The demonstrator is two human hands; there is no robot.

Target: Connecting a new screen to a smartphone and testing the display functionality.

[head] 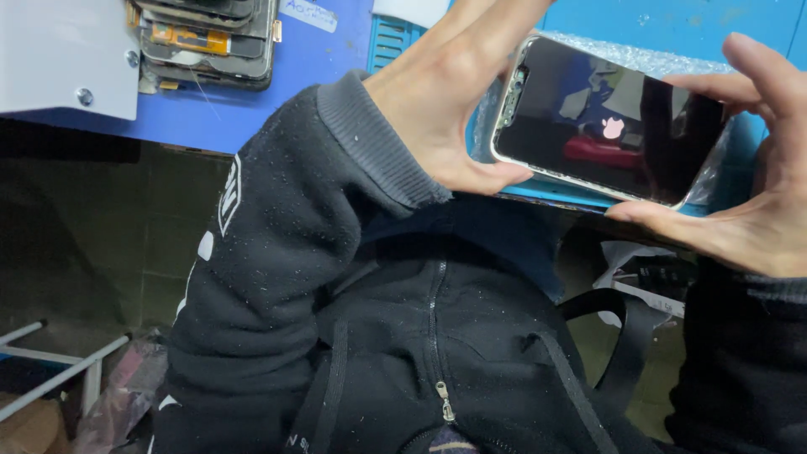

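While the phone (607, 120) lies with its long axis from ten to four o'clock, left hand (437, 101) and right hand (756, 193) fingers clasp its opposite ends above the blue bench (319, 76).

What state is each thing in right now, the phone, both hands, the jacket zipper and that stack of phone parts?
Phone: held sideways between both hands, screen dark, glass reflecting.
Left hand: gripping the phone's left end, thumb under its edge.
Right hand: gripping the phone's right end, fingers curled around it.
Jacket zipper: closed, pull hanging down.
Stack of phone parts: piled flat on the blue table, untouched.
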